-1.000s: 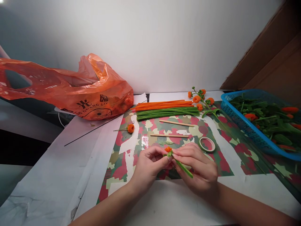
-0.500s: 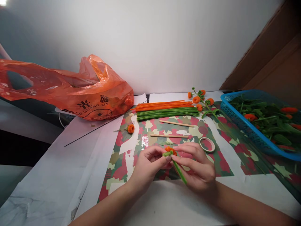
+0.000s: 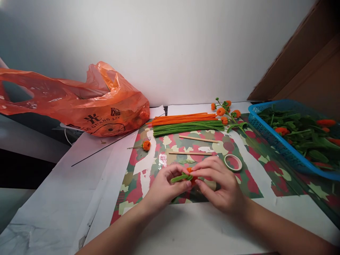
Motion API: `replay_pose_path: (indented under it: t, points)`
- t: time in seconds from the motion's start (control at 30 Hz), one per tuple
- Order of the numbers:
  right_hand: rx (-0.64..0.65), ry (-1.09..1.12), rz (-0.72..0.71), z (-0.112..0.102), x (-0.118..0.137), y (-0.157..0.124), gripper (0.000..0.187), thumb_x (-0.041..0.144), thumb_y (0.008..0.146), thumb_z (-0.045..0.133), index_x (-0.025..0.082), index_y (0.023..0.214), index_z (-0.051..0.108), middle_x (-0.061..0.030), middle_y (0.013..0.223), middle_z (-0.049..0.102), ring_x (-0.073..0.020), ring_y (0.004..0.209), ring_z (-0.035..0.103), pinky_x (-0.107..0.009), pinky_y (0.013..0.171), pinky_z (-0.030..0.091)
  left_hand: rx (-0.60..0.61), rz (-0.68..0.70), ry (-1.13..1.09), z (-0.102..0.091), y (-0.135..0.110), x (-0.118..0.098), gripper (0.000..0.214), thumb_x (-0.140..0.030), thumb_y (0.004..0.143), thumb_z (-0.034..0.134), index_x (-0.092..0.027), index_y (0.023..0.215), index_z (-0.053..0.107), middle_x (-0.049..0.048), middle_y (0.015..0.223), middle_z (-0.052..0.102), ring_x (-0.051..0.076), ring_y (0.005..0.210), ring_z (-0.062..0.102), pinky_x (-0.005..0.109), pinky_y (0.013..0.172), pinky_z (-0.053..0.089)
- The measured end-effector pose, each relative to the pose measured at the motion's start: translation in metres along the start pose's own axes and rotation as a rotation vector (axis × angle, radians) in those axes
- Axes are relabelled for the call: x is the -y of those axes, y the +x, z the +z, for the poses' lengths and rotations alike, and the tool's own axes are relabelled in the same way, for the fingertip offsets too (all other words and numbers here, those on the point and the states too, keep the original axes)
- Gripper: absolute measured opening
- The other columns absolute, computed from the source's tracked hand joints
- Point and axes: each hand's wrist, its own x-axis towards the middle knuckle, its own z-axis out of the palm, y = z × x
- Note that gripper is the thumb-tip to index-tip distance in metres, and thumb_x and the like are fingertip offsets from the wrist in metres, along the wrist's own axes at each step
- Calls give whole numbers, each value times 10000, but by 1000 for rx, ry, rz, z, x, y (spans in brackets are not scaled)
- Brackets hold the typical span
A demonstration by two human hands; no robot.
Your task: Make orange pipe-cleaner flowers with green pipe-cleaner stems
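Between my hands is a small orange pipe-cleaner flower (image 3: pixel 189 170), mostly hidden by fingers. A green pipe cleaner (image 3: pixel 177 178) lies across its base, one end pointing left over my left fingers. My left hand (image 3: pixel 165 186) is closed, pinching the flower and the green strip between thumb and fingers. On the other side my right hand (image 3: pixel 222 184) is closed around the flower's right edge, fingertips touching it. Beyond my hands lie two thin wooden sticks (image 3: pixel 190 153), and a roll of pale tape (image 3: pixel 233 163) rests to the right of them.
Orange pipe cleaners (image 3: pixel 183 119) and green pipe cleaners (image 3: pixel 188 127) lie bundled at the back. A finished orange flower (image 3: pixel 146 145) is at left, a flower spray (image 3: pixel 221 112) at back right. An orange plastic bag (image 3: pixel 114 106) stands left; a blue basket (image 3: pixel 281 147) of leafy stems stands right.
The green strip's free end, which pointed down and right past my right hand, now points left over my left hand. My right fingers have moved over the flower.
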Motion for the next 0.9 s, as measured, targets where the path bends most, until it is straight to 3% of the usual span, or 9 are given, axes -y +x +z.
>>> replay_pose_path:
  t: [0.17, 0.3, 0.63, 0.77, 0.9]
  points:
    - [44, -56, 70, -6, -4, 4, 203, 108, 774, 601, 227, 922, 671, -65, 981, 641, -228, 953, 584, -390, 805, 482, 13, 50, 22, 4, -2, -5, 177, -214, 758, 720, -164, 874, 597, 19, 900, 641, 122, 760, 637, 270, 760, 533]
    - [86, -57, 49, -5, -4, 4, 212, 94, 769, 594, 240, 909, 658, -47, 948, 652, -208, 879, 588, -384, 787, 477, 38, 25, 30, 4, -3, -2, 222, -224, 798, 686, -192, 934, 514, 19, 881, 657, 133, 794, 646, 264, 737, 525]
    - [39, 11, 32, -4, -8, 2, 177, 76, 752, 634, 233, 806, 696, -37, 819, 614, -180, 759, 551, -350, 688, 462, 106, -97, -94, -1, 3, 2, 309, -298, 744, 741, -181, 846, 474, -20, 734, 597, 104, 616, 601, 238, 590, 489]
    - [29, 59, 99, -4, -6, 2, 175, 79, 755, 631, 234, 783, 706, -29, 796, 590, -177, 763, 551, -345, 691, 469, 115, -74, -76, 0, 3, 3, 343, -268, 677, 792, -175, 783, 479, -30, 666, 576, 104, 593, 587, 203, 528, 464]
    - [13, 41, 125, -3, -4, 1, 173, 77, 748, 626, 229, 765, 706, -22, 758, 566, -173, 735, 537, -333, 657, 458, 79, -71, -61, 1, 3, 2, 268, -283, 728, 735, -177, 762, 491, -11, 675, 602, 116, 602, 604, 218, 544, 496]
